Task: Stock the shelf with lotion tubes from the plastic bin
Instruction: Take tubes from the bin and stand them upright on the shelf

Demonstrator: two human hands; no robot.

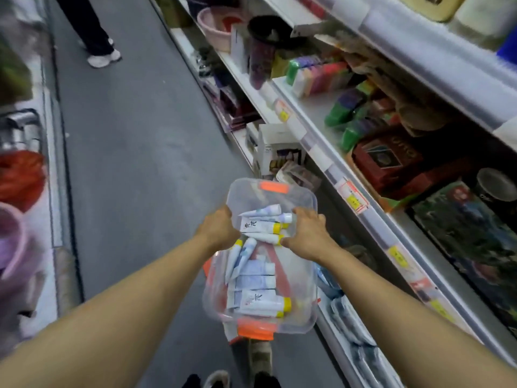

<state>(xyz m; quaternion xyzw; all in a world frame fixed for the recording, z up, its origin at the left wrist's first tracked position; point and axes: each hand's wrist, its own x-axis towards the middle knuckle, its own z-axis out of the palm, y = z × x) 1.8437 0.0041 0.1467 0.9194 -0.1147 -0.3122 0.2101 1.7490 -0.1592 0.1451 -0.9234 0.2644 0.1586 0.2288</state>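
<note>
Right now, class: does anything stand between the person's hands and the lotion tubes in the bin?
Nothing visible does. The clear plastic bin has no lid on, and the lotion tubes lie uncovered inside. The left hand and right hand grip its opposite sides, right beside the top tubes.

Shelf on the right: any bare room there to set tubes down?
The shelf shows one bare grey patch, between the colourful sponge packs and the green packs, behind the price tags. Nearer you it is crowded: red boxes and a dark box fill it. Both hands hold the bin.
</note>
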